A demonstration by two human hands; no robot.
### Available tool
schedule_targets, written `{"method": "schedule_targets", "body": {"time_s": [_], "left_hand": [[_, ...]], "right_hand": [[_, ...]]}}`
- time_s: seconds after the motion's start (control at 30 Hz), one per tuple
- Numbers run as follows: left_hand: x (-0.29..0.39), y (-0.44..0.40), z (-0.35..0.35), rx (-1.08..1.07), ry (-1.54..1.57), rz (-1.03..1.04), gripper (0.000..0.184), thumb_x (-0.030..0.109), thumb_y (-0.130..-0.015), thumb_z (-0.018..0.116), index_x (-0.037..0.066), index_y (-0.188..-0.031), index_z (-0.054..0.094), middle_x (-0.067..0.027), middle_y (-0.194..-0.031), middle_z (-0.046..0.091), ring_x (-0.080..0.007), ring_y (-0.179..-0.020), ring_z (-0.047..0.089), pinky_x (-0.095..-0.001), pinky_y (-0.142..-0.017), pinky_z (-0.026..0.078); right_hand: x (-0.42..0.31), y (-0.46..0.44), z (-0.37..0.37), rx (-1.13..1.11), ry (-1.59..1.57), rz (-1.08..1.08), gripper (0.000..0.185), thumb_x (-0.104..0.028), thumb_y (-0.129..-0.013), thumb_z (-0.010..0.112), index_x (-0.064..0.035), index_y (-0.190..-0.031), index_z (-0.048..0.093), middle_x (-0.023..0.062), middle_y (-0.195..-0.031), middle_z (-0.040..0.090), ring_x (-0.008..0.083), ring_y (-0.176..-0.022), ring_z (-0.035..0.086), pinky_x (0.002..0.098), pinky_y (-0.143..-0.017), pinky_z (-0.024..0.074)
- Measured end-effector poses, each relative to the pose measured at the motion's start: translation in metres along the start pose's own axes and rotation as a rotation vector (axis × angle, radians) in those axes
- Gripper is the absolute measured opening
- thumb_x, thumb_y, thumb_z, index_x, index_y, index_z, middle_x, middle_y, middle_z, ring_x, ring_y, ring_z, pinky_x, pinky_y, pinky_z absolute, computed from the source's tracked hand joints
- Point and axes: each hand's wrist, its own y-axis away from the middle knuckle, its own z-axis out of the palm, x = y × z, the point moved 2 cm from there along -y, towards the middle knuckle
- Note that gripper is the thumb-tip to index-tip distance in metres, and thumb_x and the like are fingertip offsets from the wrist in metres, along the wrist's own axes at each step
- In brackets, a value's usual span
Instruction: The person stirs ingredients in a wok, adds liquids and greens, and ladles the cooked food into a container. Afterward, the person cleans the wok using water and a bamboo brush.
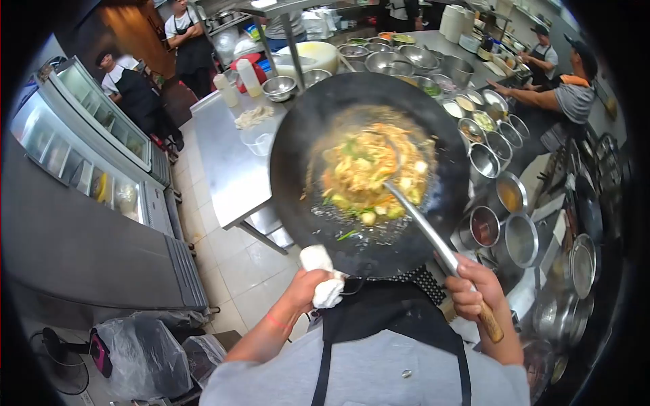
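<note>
A large dark wok (298,196) is held up in front of me, with steaming stir-fried noodles and vegetables (365,166) in it. My left hand (308,289) is closed around a folded white cloth (317,259) at the wok's near left edge; the wok's handle is mostly hidden there. My right hand (476,287) grips a long metal ladle (423,223) near its wooden end. The ladle's head is down among the noodles, partly covered by them.
A steel table (233,169) with bowls and squeeze bottles (248,76) stands beyond the wok. Metal containers of ingredients (484,160) line the right. Glass-door fridges (95,169) stand left. Co-workers (555,95) are at the right and back left.
</note>
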Motion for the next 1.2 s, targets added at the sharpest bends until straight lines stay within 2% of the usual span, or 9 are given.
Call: {"method": "schedule_targets", "body": {"time_s": [0.07,0.2,0.3,0.4,0.73,0.93,1.07,1.1,1.2], "left_hand": [[0.010,0.006,-0.044,0.055,0.114,0.077,0.023,0.007,-0.079,0.055,-0.003,-0.098,0.062,-0.0113,-0.085,0.067,-0.0196,-0.071,0.065,-0.0329,-0.062,0.054],[0.037,0.011,-0.115,0.272,0.190,0.170,0.021,0.009,-0.079,0.054,-0.001,-0.096,0.061,-0.0124,-0.083,0.066,-0.0209,-0.068,0.065,-0.0329,-0.059,0.054],[0.059,0.004,-0.156,0.360,0.236,0.313,0.019,0.008,-0.079,0.053,-0.001,-0.094,0.060,-0.0126,-0.081,0.065,-0.0218,-0.065,0.065,-0.0348,-0.056,0.054],[0.086,0.003,-0.191,0.507,0.233,0.331,0.019,0.008,-0.079,0.047,-0.003,-0.092,0.056,-0.0140,-0.079,0.063,-0.0228,-0.065,0.063,-0.0345,-0.054,0.052],[0.175,-0.092,-0.276,0.520,0.346,0.655,0.018,0.006,-0.081,0.047,-0.004,-0.090,0.059,-0.0122,-0.074,0.061,-0.0212,-0.056,0.061,-0.0357,-0.048,0.053],[0.210,-0.158,-0.277,0.631,0.385,0.744,0.022,0.013,-0.082,0.048,-0.003,-0.093,0.058,-0.0116,-0.078,0.062,-0.0217,-0.062,0.062,-0.0370,-0.051,0.053],[0.226,-0.195,-0.264,0.754,0.475,0.809,0.013,0.009,-0.080,0.051,-0.001,-0.088,0.055,-0.0130,-0.078,0.062,-0.0232,-0.061,0.063,-0.0383,-0.051,0.054],[0.229,-0.205,-0.262,0.785,0.467,0.833,0.013,0.008,-0.080,0.051,0.000,-0.088,0.055,-0.0130,-0.079,0.062,-0.0224,-0.062,0.063,-0.0382,-0.052,0.055],[0.236,-0.228,-0.253,0.912,0.455,0.907,0.008,0.006,-0.078,0.053,0.003,-0.085,0.055,-0.0084,-0.076,0.060,-0.0195,-0.064,0.062,-0.0364,-0.053,0.054]], "right_hand": [[0.000,-0.053,0.024,-0.054,0.064,0.216,0.041,-0.014,-0.099,0.040,-0.0171,-0.139,0.037,0.0008,-0.066,0.041,0.0049,-0.041,0.036,0.0213,-0.031,0.0334],[0.007,-0.154,0.081,-0.071,0.129,0.366,0.030,-0.015,-0.099,0.043,-0.0154,-0.128,0.043,-0.0001,-0.066,0.041,0.0041,-0.041,0.036,0.0206,-0.031,0.0327],[0.014,-0.218,0.114,-0.096,0.208,0.496,0.009,-0.013,-0.097,0.047,-0.0138,-0.106,0.045,-0.0002,-0.066,0.043,0.0040,-0.041,0.039,0.0201,-0.030,0.0325],[0.020,-0.274,0.141,-0.107,0.264,0.543,0.010,-0.013,-0.097,0.047,-0.0135,-0.107,0.045,0.0001,-0.066,0.044,0.0040,-0.041,0.040,0.0205,-0.029,0.0328],[-0.021,-0.394,0.227,-0.122,0.433,0.580,0.006,-0.013,-0.096,0.049,-0.0150,-0.102,0.048,-0.0011,-0.065,0.044,0.0034,-0.039,0.038,0.0198,-0.028,0.0304],[-0.094,-0.442,0.223,-0.164,0.600,0.583,0.020,-0.013,-0.095,0.050,-0.0173,-0.115,0.048,-0.0017,-0.066,0.042,0.0028,-0.039,0.036,0.0195,-0.028,0.0297],[-0.147,-0.469,0.207,-0.204,0.759,0.583,0.033,-0.011,-0.095,0.051,-0.0180,-0.126,0.045,-0.0003,-0.067,0.039,0.0037,-0.039,0.034,0.0192,-0.030,0.0277],[-0.159,-0.479,0.203,-0.183,0.800,0.584,0.046,-0.010,-0.093,0.053,-0.0182,-0.136,0.039,0.0001,-0.066,0.039,0.0042,-0.039,0.034,0.0194,-0.031,0.0271],[-0.188,-0.498,0.196,-0.222,0.977,0.582,0.058,-0.010,-0.092,0.055,-0.0182,-0.144,0.032,0.0003,-0.065,0.039,0.0051,-0.038,0.034,0.0205,-0.031,0.0277]]}}
